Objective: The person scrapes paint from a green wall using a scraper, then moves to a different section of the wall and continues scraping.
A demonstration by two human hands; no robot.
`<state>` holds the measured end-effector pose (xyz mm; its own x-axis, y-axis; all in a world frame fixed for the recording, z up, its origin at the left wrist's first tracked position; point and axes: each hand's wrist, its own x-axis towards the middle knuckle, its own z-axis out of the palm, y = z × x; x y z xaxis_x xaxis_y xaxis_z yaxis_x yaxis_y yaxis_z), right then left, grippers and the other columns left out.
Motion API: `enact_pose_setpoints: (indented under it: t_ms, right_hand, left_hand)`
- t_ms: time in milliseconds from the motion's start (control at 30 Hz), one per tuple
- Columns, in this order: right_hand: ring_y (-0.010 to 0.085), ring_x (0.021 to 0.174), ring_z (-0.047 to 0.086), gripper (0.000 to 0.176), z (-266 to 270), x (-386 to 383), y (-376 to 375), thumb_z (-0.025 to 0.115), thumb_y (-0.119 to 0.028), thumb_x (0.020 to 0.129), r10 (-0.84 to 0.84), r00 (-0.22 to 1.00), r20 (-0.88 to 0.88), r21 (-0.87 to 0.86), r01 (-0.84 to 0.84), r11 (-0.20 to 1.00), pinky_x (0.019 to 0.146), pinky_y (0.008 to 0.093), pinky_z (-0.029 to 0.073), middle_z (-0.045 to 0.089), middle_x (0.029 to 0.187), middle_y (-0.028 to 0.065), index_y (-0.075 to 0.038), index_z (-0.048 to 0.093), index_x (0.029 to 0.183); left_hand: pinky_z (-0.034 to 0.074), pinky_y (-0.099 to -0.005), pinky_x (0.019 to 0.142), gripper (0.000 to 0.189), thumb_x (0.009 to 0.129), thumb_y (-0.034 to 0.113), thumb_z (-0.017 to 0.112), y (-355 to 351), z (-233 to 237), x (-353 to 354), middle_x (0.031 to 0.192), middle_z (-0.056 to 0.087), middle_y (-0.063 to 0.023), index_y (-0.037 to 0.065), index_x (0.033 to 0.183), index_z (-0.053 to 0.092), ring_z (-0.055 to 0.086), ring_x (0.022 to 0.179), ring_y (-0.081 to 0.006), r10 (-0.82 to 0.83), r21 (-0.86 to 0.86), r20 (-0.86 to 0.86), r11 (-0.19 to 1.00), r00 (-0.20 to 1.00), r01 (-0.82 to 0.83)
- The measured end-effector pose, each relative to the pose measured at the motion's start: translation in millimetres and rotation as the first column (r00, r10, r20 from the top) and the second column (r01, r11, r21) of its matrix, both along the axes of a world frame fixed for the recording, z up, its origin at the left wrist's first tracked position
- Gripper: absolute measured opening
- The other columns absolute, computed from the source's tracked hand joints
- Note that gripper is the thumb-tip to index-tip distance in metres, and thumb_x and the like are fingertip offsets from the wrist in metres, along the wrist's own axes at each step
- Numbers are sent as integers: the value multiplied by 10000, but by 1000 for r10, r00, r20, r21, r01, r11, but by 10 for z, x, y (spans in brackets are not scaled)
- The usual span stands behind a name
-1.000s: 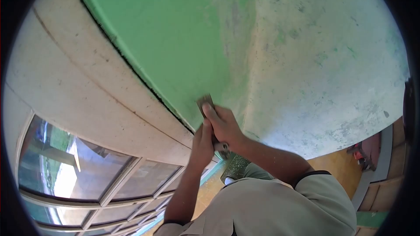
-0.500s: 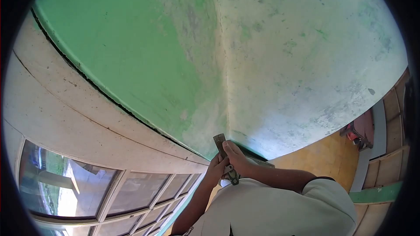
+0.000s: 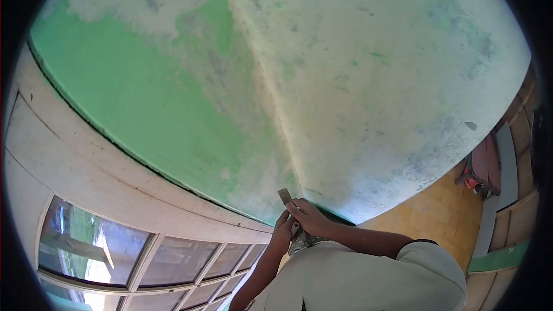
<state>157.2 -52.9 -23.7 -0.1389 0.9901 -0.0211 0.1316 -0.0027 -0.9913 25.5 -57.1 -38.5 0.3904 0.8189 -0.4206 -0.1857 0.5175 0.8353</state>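
Note:
Close in front of my chest, both hands are closed together around a flat-bladed scraper (image 3: 284, 196). Its dull, paint-marked blade points up and away from me. My right hand (image 3: 309, 216) wraps over it from the right. From the left, my left hand (image 3: 281, 234) presses against it with bent fingers. A light end with a round hole (image 3: 296, 226) shows between the hands, above a paint-spattered surface. Just beyond the blade is the patchy green and whitish wall (image 3: 155, 92), whose corner line runs down toward my hands.
On the left, a pale wooden frame (image 3: 132, 196) holds several glass panes (image 3: 95, 245). At right lie a yellowish tiled floor (image 3: 446, 207), a reddish-brown bench (image 3: 484, 164) and a wooden wall with a green rail (image 3: 495, 259).
My view has tilted and turned, so the wall corner slants more. My hands and the scraper sit slightly lower in view, still together; the green part below them no longer shows.

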Motion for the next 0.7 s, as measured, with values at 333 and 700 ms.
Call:
enact_pose_setpoints:
  t_ms: [333, 700]
  right_hand:
    - [258, 855, 488, 371, 209, 1087, -283, 474, -334, 940, -246, 917, 314, 232, 177, 956, 779, 350, 411, 487, 906, 138, 19, 589, 928]
    - [260, 791, 517, 127, 591, 2159, -874, 626, -97, 814, -568, 815, 116, 621, 387, 682, 703, 352, 431, 557, 793, 100, -26, 632, 919]
  left_hand:
    - [274, -185, 346, 280, 940, 301, 476, 31, 171, 953, 645, 518, 25, 72, 1075, 562, 423, 433, -33, -203, 57, -28, 977, 979, 204]
    - [293, -161, 366, 275, 949, 283, 468, -1, 401, 1622, 790, 644, -88, 40, 977, 594, 464, 458, -35, -312, 210, 195, 939, 930, 271]
